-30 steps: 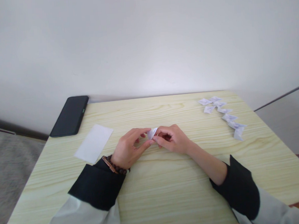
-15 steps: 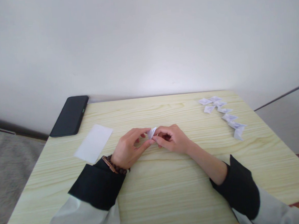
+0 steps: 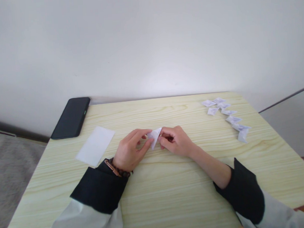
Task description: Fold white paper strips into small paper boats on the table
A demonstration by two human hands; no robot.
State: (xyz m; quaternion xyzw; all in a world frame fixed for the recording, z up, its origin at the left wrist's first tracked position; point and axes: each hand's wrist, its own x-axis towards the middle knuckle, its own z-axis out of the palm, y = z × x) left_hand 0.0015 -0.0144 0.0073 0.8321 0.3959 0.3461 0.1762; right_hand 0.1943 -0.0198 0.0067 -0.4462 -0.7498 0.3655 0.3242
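Note:
A small folded piece of white paper, roughly triangular, is held between my two hands above the middle of the table. My left hand pinches its left side between thumb and fingers. At its right edge, my right hand grips it with thumb and curled fingers. The fingertips cover parts of the folds. Beyond my left wrist a flat sheet of white paper lies on the table.
Several folded white paper pieces lie in a loose, partly overlapping line at the right. A black phone rests at the table's far left corner. The wooden table meets a white wall at the back.
The folded paper has turned so that more of its face shows, with a point now hanging downward. My left thumb has drawn back slightly to the left.

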